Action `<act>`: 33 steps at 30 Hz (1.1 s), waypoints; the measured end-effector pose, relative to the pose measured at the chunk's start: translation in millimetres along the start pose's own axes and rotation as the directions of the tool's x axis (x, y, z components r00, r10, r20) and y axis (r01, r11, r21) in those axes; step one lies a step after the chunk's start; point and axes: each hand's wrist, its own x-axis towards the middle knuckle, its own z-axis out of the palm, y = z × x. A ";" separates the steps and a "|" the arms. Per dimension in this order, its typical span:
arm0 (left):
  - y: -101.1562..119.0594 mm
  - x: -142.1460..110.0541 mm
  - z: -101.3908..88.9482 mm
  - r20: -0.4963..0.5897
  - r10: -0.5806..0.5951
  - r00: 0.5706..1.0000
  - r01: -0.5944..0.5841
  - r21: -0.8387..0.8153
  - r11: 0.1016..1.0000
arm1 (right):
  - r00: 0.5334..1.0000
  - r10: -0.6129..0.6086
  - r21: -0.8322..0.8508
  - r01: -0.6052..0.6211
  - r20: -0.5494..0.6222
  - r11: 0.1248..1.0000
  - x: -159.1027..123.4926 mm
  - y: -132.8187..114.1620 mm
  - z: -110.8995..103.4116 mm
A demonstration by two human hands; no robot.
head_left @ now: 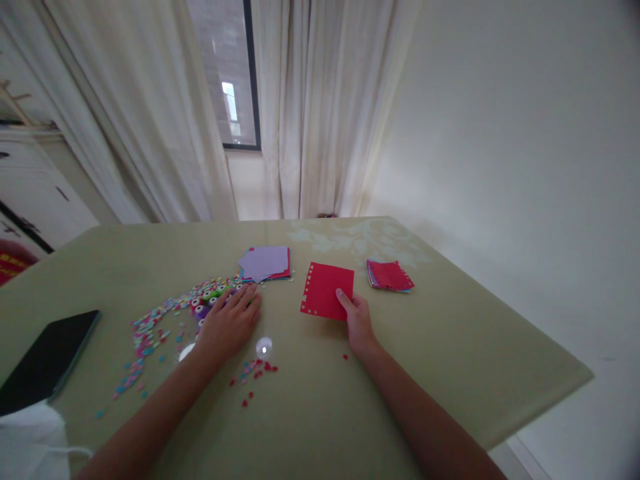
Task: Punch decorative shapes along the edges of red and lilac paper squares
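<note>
My right hand (359, 320) pinches a red paper square (325, 291) at its right edge, thumb on top. Small punched holes run along the paper's left and lower edges. My left hand (233, 319) lies palm down with fingers stretched, partly over a cluster of purple and green objects with round eyes (203, 308); their kind is unclear. Just beyond its fingertips is a stack of coloured paper (265, 262) with a lilac sheet on top. Red, pink and blue paper bits (257, 368) lie near a small clear round object (264, 348) between my arms.
Punched red paper tops a second stack (390, 275) at the right. Colourful confetti (150, 327) curves across the table (435, 387) at the left. A dark tablet (47, 360) and a white thing with a cord, perhaps a mask (33, 440), lie near the left edge. Curtains hang behind.
</note>
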 end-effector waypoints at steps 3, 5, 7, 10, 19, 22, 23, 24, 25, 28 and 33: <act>13.5 -9.9 -14.2 -0.060 -0.061 0.996 0.051 -0.151 0.987 | 0.998 0.009 -0.006 -0.008 0.060 1.000 -8.3 -0.8 6.2; 31.2 -19.4 -25.8 -0.095 -0.193 0.977 0.151 -0.337 0.929 | 0.995 0.028 0.002 -0.028 0.097 1.000 -16.5 0.5 11.9; 50.9 -30.6 -35.9 -0.029 -0.342 0.939 0.273 -0.541 0.796 | 0.990 0.068 0.018 -0.071 0.127 0.997 -25.6 2.9 18.1; 73.1 -45.5 -42.5 0.228 -0.499 0.836 0.465 -0.777 0.424 | 0.976 0.121 0.023 -0.127 0.180 0.992 -38.9 6.6 26.5; 67.7 -50.8 -35.9 0.417 -0.510 0.752 0.453 -0.890 -0.059 | 0.895 0.125 -0.220 -0.031 0.428 0.975 -61.0 5.1 36.0; 64.1 -50.3 -39.7 0.422 -0.526 0.739 0.453 -0.888 -0.076 | 0.892 0.123 -0.257 -0.008 0.435 0.966 -61.5 4.0 35.1; 63.8 -50.5 -40.8 0.417 -0.533 0.736 0.454 -0.888 -0.068 | 0.892 0.119 -0.264 0.000 0.437 0.964 -61.4 3.5 34.8; 63.7 -50.8 -41.7 0.407 -0.543 0.735 0.455 -0.889 -0.052 | 0.892 0.113 -0.269 0.010 0.438 0.963 -61.4 2.8 34.5; 63.8 -51.3 -42.3 0.397 -0.547 0.737 0.455 -0.890 -0.033 | 0.894 0.105 -0.272 0.020 0.436 0.962 -61.4 2.1 34.2; 64.5 -53.0 -42.4 0.388 -0.538 0.748 0.459 -0.888 -0.001 | 0.900 0.091 -0.280 0.036 0.427 0.959 -61.1 0.3 33.3; 64.6 -54.5 -38.2 0.398 -0.516 0.758 0.473 -0.881 0.015 | 0.912 0.077 -0.295 0.050 0.403 0.954 -58.7 1.0 30.8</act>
